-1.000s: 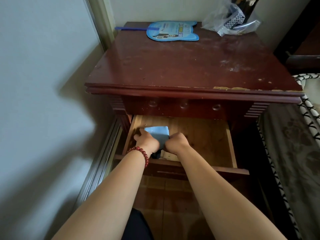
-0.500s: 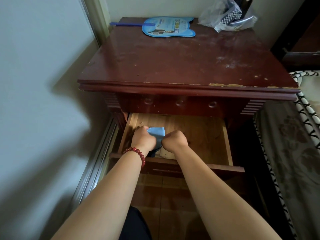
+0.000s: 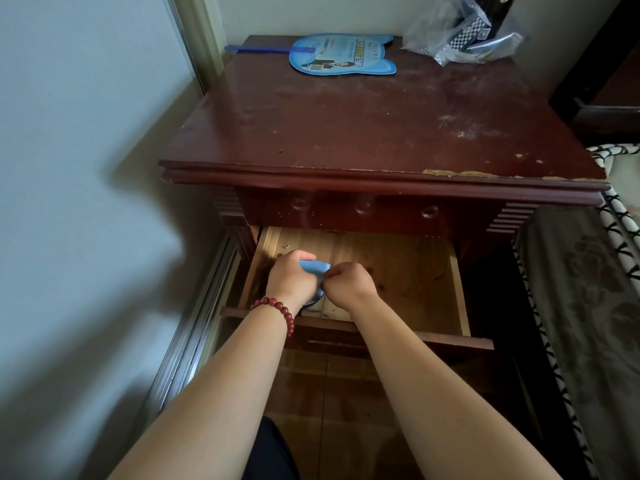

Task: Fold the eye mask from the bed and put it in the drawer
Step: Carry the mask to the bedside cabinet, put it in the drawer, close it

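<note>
The folded light-blue eye mask [image 3: 315, 267] lies inside the open wooden drawer [image 3: 460, 289] of the dark red nightstand, near its front left corner. Most of it is hidden under my hands. My left hand [image 3: 291, 279], with a red bead bracelet at the wrist, covers the mask's left side with fingers curled over it. My right hand [image 3: 348, 284] is closed on the mask's right edge, thumb and fingers pinched together. Both hands are down inside the drawer.
On the nightstand top [image 3: 363, 126] lie a blue hand fan [image 3: 341, 56] and a clear plastic bag [image 3: 460, 32] at the back. A wall and a metal door track [image 3: 194, 327] run on the left. The bed [image 3: 588, 306] stands on the right.
The mask has sunk lower in the drawer and less of it shows between my hands, which have closed in over it. The view has shifted slightly.
</note>
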